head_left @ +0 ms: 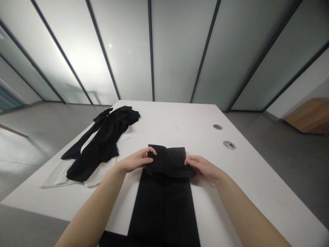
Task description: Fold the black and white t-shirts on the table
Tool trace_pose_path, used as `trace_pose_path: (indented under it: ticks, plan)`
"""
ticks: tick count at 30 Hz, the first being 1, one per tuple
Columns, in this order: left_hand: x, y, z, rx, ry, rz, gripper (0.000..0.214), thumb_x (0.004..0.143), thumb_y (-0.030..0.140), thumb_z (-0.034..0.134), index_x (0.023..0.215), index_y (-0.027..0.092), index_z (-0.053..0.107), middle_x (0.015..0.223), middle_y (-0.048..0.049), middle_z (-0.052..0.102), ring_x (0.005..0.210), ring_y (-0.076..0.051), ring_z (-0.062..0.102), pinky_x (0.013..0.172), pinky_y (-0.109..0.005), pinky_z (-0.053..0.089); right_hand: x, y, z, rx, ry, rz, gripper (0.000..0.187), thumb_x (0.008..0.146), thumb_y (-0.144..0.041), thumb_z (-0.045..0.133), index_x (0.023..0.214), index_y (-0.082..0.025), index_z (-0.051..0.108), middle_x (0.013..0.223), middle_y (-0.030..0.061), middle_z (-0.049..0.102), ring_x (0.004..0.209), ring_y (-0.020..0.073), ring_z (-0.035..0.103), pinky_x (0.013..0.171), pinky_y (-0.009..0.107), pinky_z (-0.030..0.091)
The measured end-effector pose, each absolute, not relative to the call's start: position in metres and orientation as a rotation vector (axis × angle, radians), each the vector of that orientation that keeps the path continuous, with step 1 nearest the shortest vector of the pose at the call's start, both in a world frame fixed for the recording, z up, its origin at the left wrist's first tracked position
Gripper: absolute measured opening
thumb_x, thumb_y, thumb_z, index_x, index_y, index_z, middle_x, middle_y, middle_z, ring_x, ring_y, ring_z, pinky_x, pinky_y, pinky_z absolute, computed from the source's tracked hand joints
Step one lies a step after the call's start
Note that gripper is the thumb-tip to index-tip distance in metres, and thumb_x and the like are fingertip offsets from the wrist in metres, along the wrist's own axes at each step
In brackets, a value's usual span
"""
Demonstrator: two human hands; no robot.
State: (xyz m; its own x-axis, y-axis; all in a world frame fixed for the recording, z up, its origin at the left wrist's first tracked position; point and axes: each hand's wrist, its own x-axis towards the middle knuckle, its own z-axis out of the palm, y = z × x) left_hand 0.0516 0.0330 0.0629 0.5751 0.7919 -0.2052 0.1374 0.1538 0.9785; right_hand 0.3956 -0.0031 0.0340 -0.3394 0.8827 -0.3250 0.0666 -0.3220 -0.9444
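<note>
at the flat white table point(174, 123), left hand point(138, 160) and right hand point(202, 167) pinch folded black cloth point(169, 161); uneven tugs could skew it.

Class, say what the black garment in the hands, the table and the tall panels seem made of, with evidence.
Black garment: matte cloth, from its soft folds; fibre unclear. Table: perhaps laminate, smooth, white, grainless. Tall panels: likely frosted glass, given the blurred glow.

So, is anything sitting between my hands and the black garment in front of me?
Nothing visible. Your left hand and right hand are already at opposite edges of the black garment's folded part. The other clothes lie off to the left.
</note>
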Motion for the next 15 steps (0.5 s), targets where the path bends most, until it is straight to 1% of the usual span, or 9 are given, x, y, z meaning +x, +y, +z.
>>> trace_pose_path:
  ticks: [2, 4, 6, 8, 9, 10, 12, 13, 15]
  plan:
    - [0.045, 0.03, 0.069, 1.319, 0.832, 0.407, 0.045, 0.092, 0.045, 0.075, 0.133, 0.029, 0.064, 0.075, 0.0039, 0.06, 0.063, -0.013, 0.059, 0.061, -0.025, 0.047, 0.402, -0.006, 0.041, -1.239, -1.382, 1.825, 0.042, 0.086, -0.061, 0.079, 0.098, -0.023, 0.07, 0.064, -0.0062, 0.05, 0.051, 0.009, 0.045, 0.046, 0.021, 0.036]
    - [0.043, 0.03, 0.066, 1.294, 0.857, 0.37, 0.053, 0.094, 0.048, 0.074, 0.142, 0.032, 0.06, 0.081, 0.0028, 0.062, 0.065, -0.013, 0.061, 0.062, -0.025, 0.049, 0.404, -0.006, 0.043, -1.242, -1.42, 1.81, 0.049, 0.089, -0.06, 0.077, 0.123, -0.027, 0.067, 0.067, -0.0064, 0.054, 0.052, 0.0104, 0.05, 0.048, 0.022, 0.04]
    - [0.047, 0.033, 0.056, 1.302, 0.947, 0.463, 0.053, 0.093, 0.048, 0.074, 0.141, 0.031, 0.062, 0.083, 0.0028, 0.062, 0.064, -0.012, 0.058, 0.059, -0.023, 0.046, 0.402, -0.004, 0.039, -1.295, -1.436, 1.672, 0.066, 0.092, -0.056, 0.075, 0.15, -0.033, 0.053, 0.078, -0.0038, 0.063, 0.055, 0.012, 0.055, 0.051, 0.024, 0.044]
    - [0.055, 0.038, 0.043, 1.323, 1.047, 0.6, 0.049, 0.091, 0.047, 0.074, 0.136, 0.027, 0.067, 0.083, 0.0023, 0.062, 0.066, -0.012, 0.056, 0.058, -0.022, 0.043, 0.398, -0.001, 0.031, -1.363, -1.454, 1.463, 0.075, 0.093, -0.051, 0.073, 0.161, -0.036, 0.043, 0.095, 0.0011, 0.071, 0.065, 0.015, 0.062, 0.059, 0.028, 0.051]
    - [0.06, 0.04, 0.036, 1.34, 1.092, 0.668, 0.047, 0.09, 0.046, 0.075, 0.132, 0.025, 0.069, 0.084, 0.0013, 0.063, 0.068, -0.013, 0.056, 0.059, -0.023, 0.042, 0.395, 0.001, 0.027, -1.389, -1.48, 1.353, 0.074, 0.093, -0.049, 0.073, 0.161, -0.036, 0.045, 0.103, 0.0035, 0.073, 0.072, 0.0172, 0.066, 0.066, 0.031, 0.055]
    - [0.064, 0.041, 0.031, 1.363, 1.131, 0.728, 0.045, 0.089, 0.044, 0.076, 0.129, 0.023, 0.071, 0.085, 0.0, 0.064, 0.071, -0.015, 0.057, 0.061, -0.024, 0.043, 0.393, 0.003, 0.023, -1.405, -1.516, 1.25, 0.07, 0.092, -0.046, 0.074, 0.157, -0.034, 0.051, 0.11, 0.0053, 0.074, 0.081, 0.0197, 0.068, 0.075, 0.035, 0.057]
    - [0.072, 0.044, 0.024, 1.404, 1.191, 0.821, 0.04, 0.085, 0.038, 0.078, 0.121, 0.02, 0.074, 0.089, -0.0029, 0.067, 0.077, -0.017, 0.059, 0.065, -0.026, 0.045, 0.387, 0.005, 0.019, -1.4, -1.585, 1.121, 0.057, 0.089, -0.04, 0.075, 0.144, -0.03, 0.066, 0.114, 0.0067, 0.075, 0.094, 0.0238, 0.069, 0.089, 0.041, 0.057]
    - [0.075, 0.044, 0.023, 1.407, 1.206, 0.854, 0.038, 0.083, 0.035, 0.078, 0.117, 0.02, 0.075, 0.09, -0.0039, 0.068, 0.079, -0.018, 0.06, 0.067, -0.027, 0.046, 0.385, 0.006, 0.018, -1.393, -1.59, 1.117, 0.052, 0.087, -0.038, 0.075, 0.138, -0.029, 0.07, 0.112, 0.0067, 0.076, 0.095, 0.0246, 0.069, 0.091, 0.043, 0.056]
    - [0.076, 0.044, 0.026, 1.353, 1.173, 0.885, 0.033, 0.08, 0.029, 0.077, 0.111, 0.019, 0.075, 0.093, -0.0047, 0.07, 0.082, -0.019, 0.063, 0.071, -0.028, 0.048, 0.382, 0.004, 0.021, -1.365, -1.528, 1.226, 0.048, 0.085, -0.034, 0.073, 0.133, -0.028, 0.071, 0.109, 0.006, 0.076, 0.093, 0.0244, 0.069, 0.09, 0.042, 0.057]
